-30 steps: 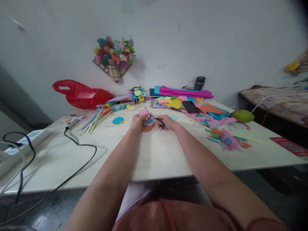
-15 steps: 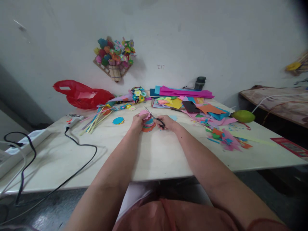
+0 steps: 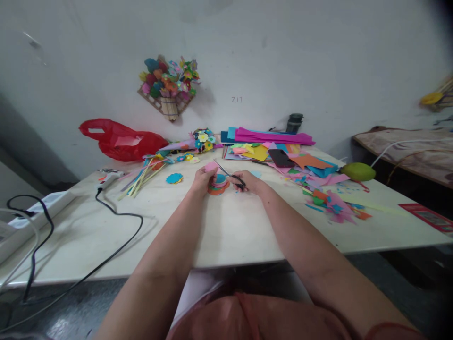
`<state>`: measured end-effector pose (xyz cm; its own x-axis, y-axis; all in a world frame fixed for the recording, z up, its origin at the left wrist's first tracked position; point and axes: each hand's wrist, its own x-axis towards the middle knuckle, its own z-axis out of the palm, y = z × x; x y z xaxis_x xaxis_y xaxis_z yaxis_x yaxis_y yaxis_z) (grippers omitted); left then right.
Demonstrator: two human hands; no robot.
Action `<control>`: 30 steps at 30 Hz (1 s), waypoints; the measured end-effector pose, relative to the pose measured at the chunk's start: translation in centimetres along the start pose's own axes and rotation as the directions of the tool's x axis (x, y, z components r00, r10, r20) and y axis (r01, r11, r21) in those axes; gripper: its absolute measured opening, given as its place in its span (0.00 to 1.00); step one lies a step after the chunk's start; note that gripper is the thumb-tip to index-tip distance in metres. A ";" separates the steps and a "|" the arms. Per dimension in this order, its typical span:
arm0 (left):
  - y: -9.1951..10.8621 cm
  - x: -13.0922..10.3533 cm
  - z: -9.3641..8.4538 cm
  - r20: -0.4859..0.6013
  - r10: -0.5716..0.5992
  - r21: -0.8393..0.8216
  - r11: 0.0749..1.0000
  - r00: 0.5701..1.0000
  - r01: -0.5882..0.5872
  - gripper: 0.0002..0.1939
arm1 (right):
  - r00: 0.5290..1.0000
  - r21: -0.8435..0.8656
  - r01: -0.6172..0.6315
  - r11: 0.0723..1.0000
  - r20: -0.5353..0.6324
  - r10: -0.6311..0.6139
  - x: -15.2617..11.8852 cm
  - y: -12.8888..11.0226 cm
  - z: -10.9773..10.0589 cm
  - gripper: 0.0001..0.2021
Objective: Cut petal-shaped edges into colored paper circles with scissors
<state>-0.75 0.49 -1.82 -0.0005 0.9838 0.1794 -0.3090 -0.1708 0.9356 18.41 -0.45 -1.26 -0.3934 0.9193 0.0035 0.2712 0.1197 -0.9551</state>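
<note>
Between the fingers of my left hand is a piece of pink paper. My right hand grips the black handles of a pair of scissors, whose blades point up and left beside the pink paper. Whether the blades touch the paper I cannot tell. Just below both hands, a stack of round coloured paper pieces lies on the table, orange at the bottom with blue nearer the top. Farther left lie blue and yellow scalloped paper circles.
A glue gun with a trailing black cord and paper strips lie left. A red plastic bag sits behind them. Coloured paper sheets, a phone and paper scraps spread along the back and right. A green mango-like object is far right.
The pink paper has turned in my left hand, and less of its scalloped edge shows. More of the stack below is visible. My right hand and the scissors have barely shifted.
</note>
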 end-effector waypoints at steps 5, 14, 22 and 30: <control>0.4 -0.4 0.2 0.039 -0.016 0.022 1.000 0.999 0.015 0.20 | 1.000 -0.008 0.009 1.000 -0.006 -0.009 0.1 0.1 -0.1 0.10; 0.5 -0.6 0.2 0.113 -0.023 0.061 0.998 0.993 0.016 0.20 | 0.999 0.030 0.042 0.999 0.010 -0.042 -0.6 -0.4 -0.2 0.12; 0.5 -0.6 0.2 0.107 -0.056 0.042 0.998 0.993 0.051 0.20 | 0.999 0.017 0.037 0.999 0.015 -0.038 -0.4 -0.2 -0.4 0.13; 0.1 -0.4 0.1 0.069 -0.082 0.006 0.997 0.994 0.082 0.18 | 0.998 0.033 0.053 0.998 0.016 -0.053 -0.5 -0.3 -0.3 0.14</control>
<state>-0.69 0.03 -1.77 0.0906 0.9883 0.1227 -0.3019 -0.0902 0.9491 18.76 -0.89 -0.86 -0.4212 0.9056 0.0495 0.2214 0.1556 -0.9627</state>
